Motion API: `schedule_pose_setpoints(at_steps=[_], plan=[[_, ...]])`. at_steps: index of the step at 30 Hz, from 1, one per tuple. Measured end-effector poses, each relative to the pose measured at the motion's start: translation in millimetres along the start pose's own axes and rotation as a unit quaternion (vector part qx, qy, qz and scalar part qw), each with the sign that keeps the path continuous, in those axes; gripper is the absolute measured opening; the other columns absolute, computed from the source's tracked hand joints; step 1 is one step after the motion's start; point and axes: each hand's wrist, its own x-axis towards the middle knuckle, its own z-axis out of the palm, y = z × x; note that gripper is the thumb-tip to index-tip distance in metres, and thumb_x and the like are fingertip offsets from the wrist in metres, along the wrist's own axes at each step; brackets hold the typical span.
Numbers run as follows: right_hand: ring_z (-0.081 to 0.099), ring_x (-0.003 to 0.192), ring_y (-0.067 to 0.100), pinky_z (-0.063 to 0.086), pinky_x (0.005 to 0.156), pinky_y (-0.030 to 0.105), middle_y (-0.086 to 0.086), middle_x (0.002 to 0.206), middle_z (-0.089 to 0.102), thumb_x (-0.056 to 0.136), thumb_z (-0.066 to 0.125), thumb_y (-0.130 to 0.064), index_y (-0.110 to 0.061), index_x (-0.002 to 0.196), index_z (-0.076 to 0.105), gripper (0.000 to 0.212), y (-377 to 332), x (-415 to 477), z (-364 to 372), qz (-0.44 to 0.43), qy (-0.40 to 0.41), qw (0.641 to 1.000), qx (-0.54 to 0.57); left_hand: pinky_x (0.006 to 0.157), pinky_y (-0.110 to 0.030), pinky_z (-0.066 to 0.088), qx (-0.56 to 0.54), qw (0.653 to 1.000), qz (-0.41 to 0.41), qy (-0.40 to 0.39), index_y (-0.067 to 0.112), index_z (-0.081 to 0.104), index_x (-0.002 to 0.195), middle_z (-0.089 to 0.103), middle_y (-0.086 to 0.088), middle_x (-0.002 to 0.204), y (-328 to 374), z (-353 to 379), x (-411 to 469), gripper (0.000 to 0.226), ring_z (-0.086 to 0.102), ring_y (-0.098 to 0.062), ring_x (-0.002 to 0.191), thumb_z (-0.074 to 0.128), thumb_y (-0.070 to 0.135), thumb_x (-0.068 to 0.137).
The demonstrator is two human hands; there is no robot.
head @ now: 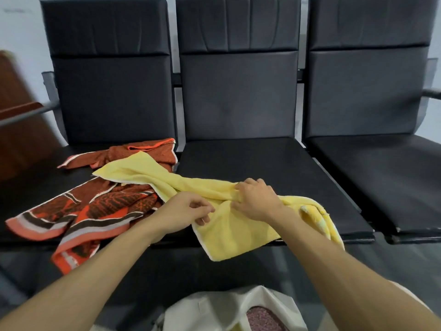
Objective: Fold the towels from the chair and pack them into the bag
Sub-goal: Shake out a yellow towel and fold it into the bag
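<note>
Both hands are on the yellow towel. The left hand pinches the near hem between thumb and fingers. The right hand has its fingers curled into a bunch of cloth at the towel's middle.

The towel is twisted like a rope. Its far end lies on the left seat over the red patterned towel, its middle crosses onto the middle seat, and its near corner droops over the front edge. Its right end is crumpled at the seat edge.

More red cloth lies at the back of the left seat; I can't tell if it's the same towel or another. The white bag sits open on the floor below, with something pinkish already inside.

Judged step: untwisting and flattening the yellow towel for its first fold, so the task looks early, with the red towel untouched.

To do it well:
- Let go of the bunch and find two corners of one short edge.
- Lift and shake once to kill the twist.
- Drag it fully onto the bare middle seat so it doesn't pull the red towel along.
- Lay it flat with the hem straight before folding.
- Match corner to corner and smooth from the fold outward.

Risk: the overhanging part may slide off to the floor if the grip loosens.
</note>
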Motion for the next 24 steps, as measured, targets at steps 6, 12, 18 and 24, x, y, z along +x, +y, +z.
schedule_pose_setpoints(at_steps=[6,12,18,24], plan=[[0.043,0.126,0.024,0.046,0.096,0.041,-0.001,0.132,0.051,0.094,0.052,-0.043,-0.022,0.139,0.044,0.050,-6,20,7,0.025,-0.031,0.999,0.008,0.076,-0.028,0.052,0.132,0.982,-0.038,0.130,0.023,0.070,0.096,0.069,0.006,0.092,-22,-11,19,0.017,0.064,-0.012,0.088,0.054,0.021,0.095],[0.060,0.081,0.019,0.050,0.067,0.031,-0.001,0.092,0.061,0.094,0.047,-0.027,-0.021,0.088,0.060,0.015,-3,25,10,0.017,-0.021,0.999,0.045,0.087,-0.040,0.047,0.274,0.931,-0.073,0.228,0.017,0.052,0.113,0.065,0.001,0.101,-42,-7,28,0.029,0.062,-0.023,0.098,0.055,0.039,0.094],[0.056,0.075,0.016,0.043,0.058,0.026,0.002,0.086,0.061,0.094,0.043,-0.017,-0.009,0.085,0.060,0.020,15,10,-11,0.078,-0.066,0.975,0.199,0.097,-0.041,0.038,0.341,0.904,-0.155,0.206,0.013,0.043,0.123,0.052,-0.005,0.124,-55,-2,35,0.059,0.052,-0.025,0.117,0.062,0.054,0.085],[0.052,0.066,0.017,0.050,0.068,0.031,0.002,0.074,0.050,0.098,0.040,-0.021,-0.012,0.083,0.053,0.022,43,-22,-34,0.150,-0.069,0.865,0.474,0.098,-0.043,0.044,0.273,0.932,-0.189,0.144,0.019,0.049,0.130,0.045,-0.008,0.130,-57,-8,30,0.059,0.048,-0.028,0.121,0.063,0.055,0.084]])
